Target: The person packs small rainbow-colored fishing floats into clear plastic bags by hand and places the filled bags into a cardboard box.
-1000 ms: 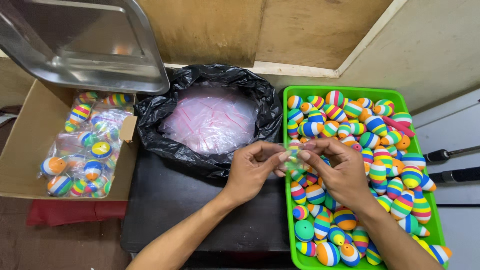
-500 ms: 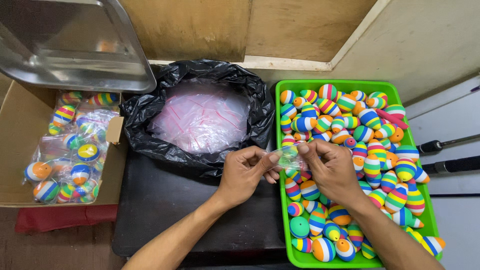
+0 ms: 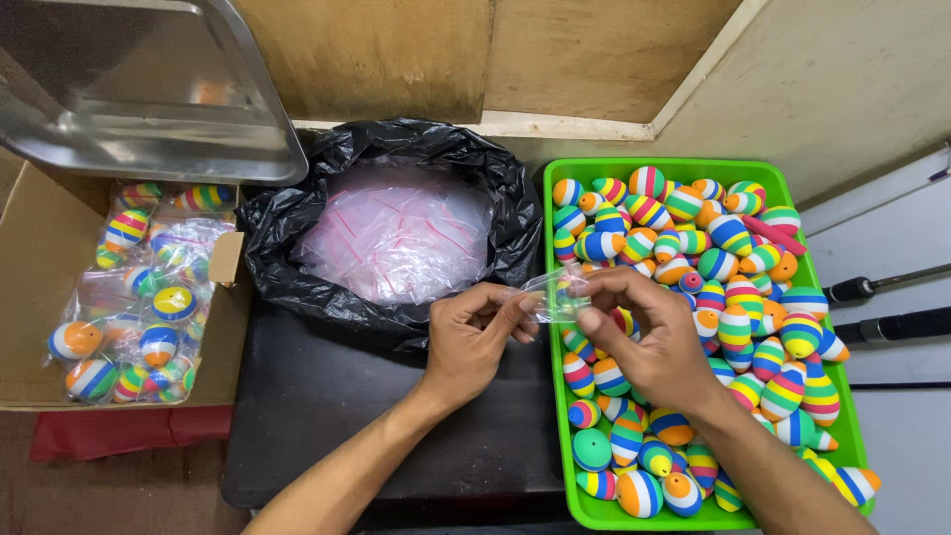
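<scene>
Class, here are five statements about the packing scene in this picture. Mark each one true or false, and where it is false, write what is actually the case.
1. Both hands hold a small clear plastic bag between them. True: the left hand and the right hand each pinch it.
2. The striped floats lie loose in a red tray. False: the tray is green.
3. The black bin bag holds a heap of clear empty bags. True.
4. The cardboard box on the left holds only loose floats. False: its floats are packed in clear bags.
5. A metal tray sits above the box. True.
</scene>
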